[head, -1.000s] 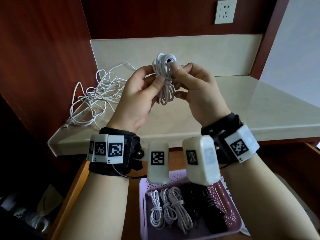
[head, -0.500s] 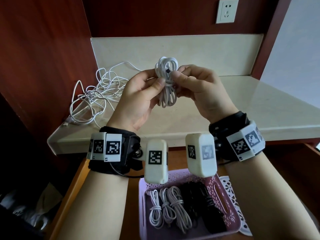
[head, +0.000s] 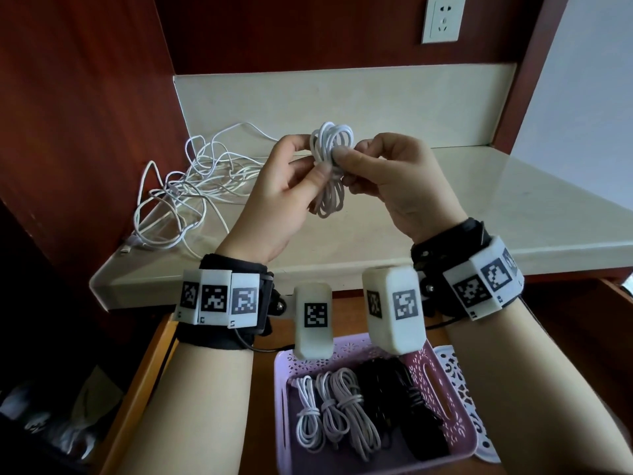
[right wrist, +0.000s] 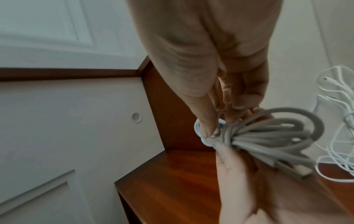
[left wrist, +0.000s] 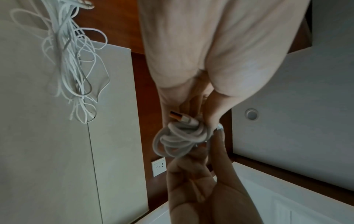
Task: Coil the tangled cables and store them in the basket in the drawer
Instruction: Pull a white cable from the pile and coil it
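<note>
A coiled white cable (head: pixel 331 168) (left wrist: pixel 180 137) (right wrist: pixel 268 136) hangs in the air above the countertop, bound round its middle. My left hand (head: pixel 291 186) pinches its waist from the left with thumb and fingers. From the right, my right hand (head: pixel 380 173) pinches the same waist, its thumb on the wrap. The cable's USB plug (left wrist: pixel 181 118) (right wrist: pixel 295 170) sticks out beside the left fingers. A tangle of white cables (head: pixel 191 186) (left wrist: pixel 72 66) lies on the counter's left side. The purple basket (head: pixel 455 406) sits in the open drawer (head: pixel 144 382) below my wrists, holding coiled white and black cables.
The beige countertop (head: pixel 513 207) spreads out to the right of my hands. Dark red wooden walls flank it, with a wall socket (head: pixel 443 18) high at the back. A white perforated lid (head: pixel 469 402) lies beside the basket's right edge.
Both hands have stayed on the coil, shifting slightly lower. The right thumb has pressed the cable's end in at the wrap, and the right wrist has rolled outward.
</note>
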